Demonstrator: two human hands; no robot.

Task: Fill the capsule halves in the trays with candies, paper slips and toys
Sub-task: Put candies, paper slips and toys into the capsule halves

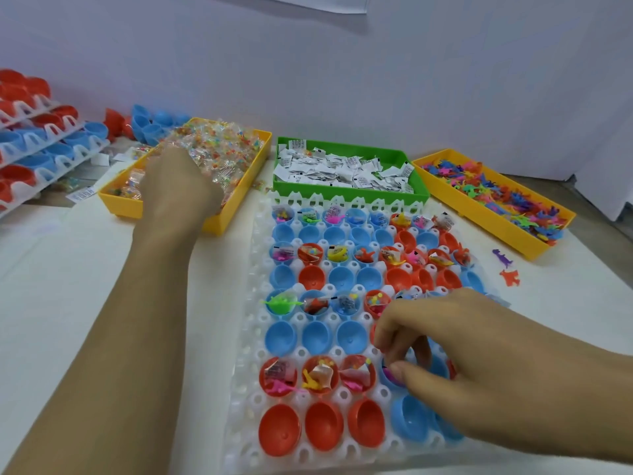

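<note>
A white tray (246,341) in front of me holds rows of blue and red capsule halves; alternate rows contain candy, a slip and a toy, the others are bare. My left hand (178,186) reaches into the yellow candy bin (120,204), its fingers curled down into the wrapped candies (226,145) and hidden. My right hand (455,344) hovers over the tray's near right part, fingers curled, thumb and fingertips pinching a magenta toy (388,373) at a blue half (385,378). The hand hides the halves beneath it.
A green bin of paper slips (346,169) and a yellow bin of small toys (496,193) stand behind the tray. Two loose toys (507,269) lie on the table to the right. Stacked trays of capsule halves (37,138) and loose blue halves (150,121) sit at far left.
</note>
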